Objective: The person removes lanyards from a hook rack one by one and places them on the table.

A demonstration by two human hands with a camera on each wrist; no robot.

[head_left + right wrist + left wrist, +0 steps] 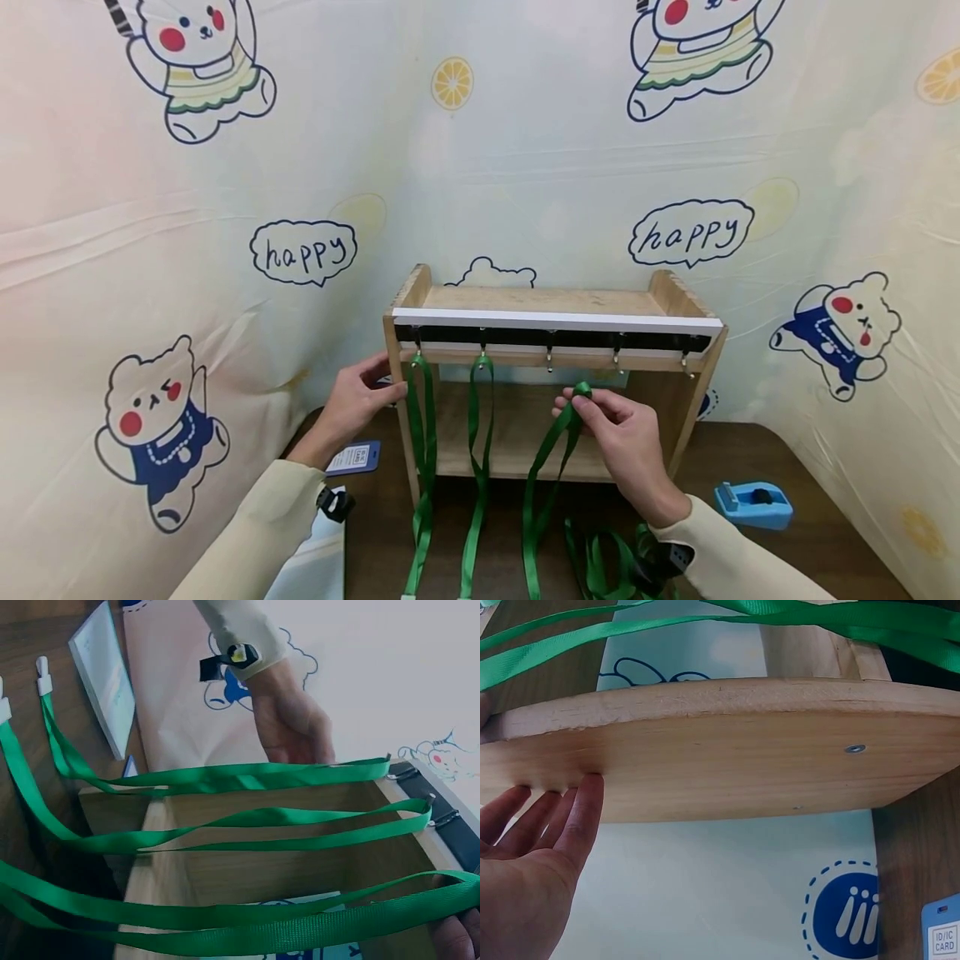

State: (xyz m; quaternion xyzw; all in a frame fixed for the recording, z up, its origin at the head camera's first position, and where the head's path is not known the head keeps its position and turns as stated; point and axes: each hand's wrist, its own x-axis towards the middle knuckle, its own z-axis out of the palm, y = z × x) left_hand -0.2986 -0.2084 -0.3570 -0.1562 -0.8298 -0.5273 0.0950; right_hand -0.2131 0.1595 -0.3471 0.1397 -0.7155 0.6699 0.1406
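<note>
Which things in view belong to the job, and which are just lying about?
In the job:
wooden rack, left hand on its side
metal hooks
two hanging green lanyards
held green lanyard, in right hand
loose green lanyards, probably

Apparently lying about:
blue tape dispenser
blue card holder
pale flat object

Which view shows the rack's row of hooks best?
The head view: all five hooks show across the front of the rack, two bearing green lanyards. The right wrist view clearly shows only those two, near its right edge; the left wrist view shows none.
</note>
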